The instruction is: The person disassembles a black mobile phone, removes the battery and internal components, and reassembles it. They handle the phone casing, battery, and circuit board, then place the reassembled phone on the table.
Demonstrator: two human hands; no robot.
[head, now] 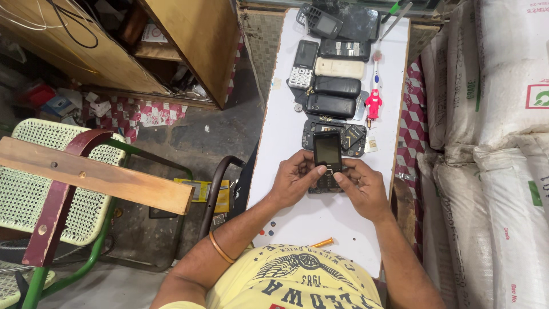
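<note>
Chairs stand on the far left of what I see: a green metal chair with a plank lying across it, on a grey floor. Behind it is a wooden cabinet with open shelves, and bits of paper lie under it. In the middle is a long white table. White sacks are piled high on the right.

I see no boxes or bowls on the table. Old phones lie in a row at the far end, with open phone parts closer in, and a small red figure beside them. An orange pen-like stick lies near the table's close edge.

My left hand and my right hand are closed around a black phone, one on each side. Both thumbs rest on its keys. The phone sits between my hands, just above the table, screen up and dark. My left wrist has a bangle.
</note>
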